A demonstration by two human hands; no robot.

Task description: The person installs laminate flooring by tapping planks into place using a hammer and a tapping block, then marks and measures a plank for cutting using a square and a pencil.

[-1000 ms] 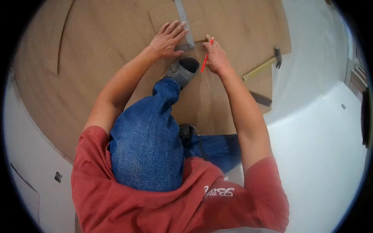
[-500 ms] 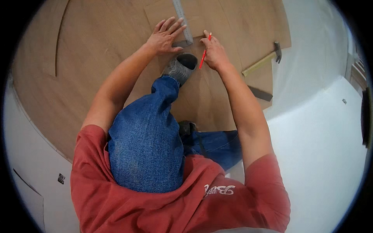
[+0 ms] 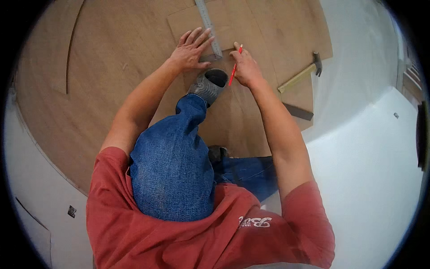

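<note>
My left hand (image 3: 190, 50) lies palm down with its fingers spread. It rests on a wood-look floor plank (image 3: 181, 23) and against the metal square (image 3: 205, 17), whose long blade points away from me. The square's short arm (image 3: 208, 58) lies across the plank's near end, partly behind my thumb. My right hand (image 3: 246, 68) is just right of the square's corner, closed round a red pencil (image 3: 233, 71). The pencil slants, its upper end beside my index finger. My shoe (image 3: 207, 87) stands just below the square.
To the right, a hammer (image 3: 317, 64) with a yellowish handle lies by a dark block (image 3: 299, 111) on a small board piece (image 3: 299, 96). Pale sheeting (image 3: 354, 54) borders the laid wood floor (image 3: 116, 71). A narrow dark gap (image 3: 70, 49) shows at the left.
The view has shifted slightly, so the floor and tools sit a little lower in it. Both hands keep nearly the same places by the square; the pencil stays in my right hand.
</note>
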